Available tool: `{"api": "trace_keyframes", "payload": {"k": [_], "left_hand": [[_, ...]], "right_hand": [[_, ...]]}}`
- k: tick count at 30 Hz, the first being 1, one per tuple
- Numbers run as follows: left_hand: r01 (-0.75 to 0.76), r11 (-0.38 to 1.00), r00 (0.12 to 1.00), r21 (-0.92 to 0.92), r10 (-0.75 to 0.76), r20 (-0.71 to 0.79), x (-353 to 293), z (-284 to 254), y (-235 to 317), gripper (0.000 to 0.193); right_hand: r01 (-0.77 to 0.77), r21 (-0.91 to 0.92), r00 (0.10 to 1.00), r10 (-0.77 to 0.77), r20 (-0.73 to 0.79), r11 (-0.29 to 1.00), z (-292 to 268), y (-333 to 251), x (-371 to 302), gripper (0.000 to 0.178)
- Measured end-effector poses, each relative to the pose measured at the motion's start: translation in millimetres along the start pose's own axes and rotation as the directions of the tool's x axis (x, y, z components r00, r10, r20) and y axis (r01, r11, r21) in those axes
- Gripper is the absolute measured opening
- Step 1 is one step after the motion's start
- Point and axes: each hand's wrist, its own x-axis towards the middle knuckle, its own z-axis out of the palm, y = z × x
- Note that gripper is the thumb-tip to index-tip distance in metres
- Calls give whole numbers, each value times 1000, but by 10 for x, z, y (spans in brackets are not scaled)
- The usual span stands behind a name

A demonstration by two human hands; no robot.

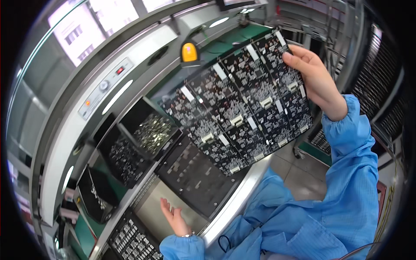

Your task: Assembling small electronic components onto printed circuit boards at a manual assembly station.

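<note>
Holding a black panel [242,108] of circuit boards up in the centre of the frame, the right hand [314,80] pinches it at the upper right edge, thumb on the face, the other fingers hidden behind. The panel hangs tilted in the air, clear of the bench, gripped on that one edge only.

The left hand [173,216] sits low in the frame, open, palm up, fingers loosely curled, holding nothing. It hovers over the steel bench [151,208], just beside a dark fixture plate [190,177] lying below the panel.

Left of centre stand black bins [143,134] with small metal parts, and a yellow scanner [189,53] sits near the top of the frame.

The risk, as I judge it, lies in the one-edge grip: a wide, thin panel held at a corner can flex or twist, straining solder joints, or slip and fall onto the plate or bins. The thumb resting on the populated face could also press on components. The free hand is well apart from the panel's lower edge, so it gives no support.
</note>
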Motion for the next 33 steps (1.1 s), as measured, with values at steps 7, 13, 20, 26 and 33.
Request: {"api": "trace_keyframes", "payload": {"k": [7, 13, 20, 26, 33], "left_hand": [[199, 861, 839, -467, 96, 535, 167, -78, 308, 59], [717, 349, 626, -604, 60, 777, 133, -50, 265, 64], [635, 392, 728, -665, -16, 685, 194, -177, 38, 43], [581, 472, 750, -664, 8, 662, 249, -204, -11, 44], [694, 376, 659, -614, 10, 752, 168, -117, 44, 45]], "right_hand": [[392, -641, 920, -266, 288, 660, 417, 589, -161, 29], [973, 229, -223, -372, 901, -30, 1030, 1093, -454, 20], [992, 106, -89, -213, 973, 69, 1028, 1356, -434, 31], [561, -792, 775, -489, 401, 241, 600, 1675, -412, 65], [-461, 65, 879, 444, 174, 885, 787, 2057, -997, 66]]}}
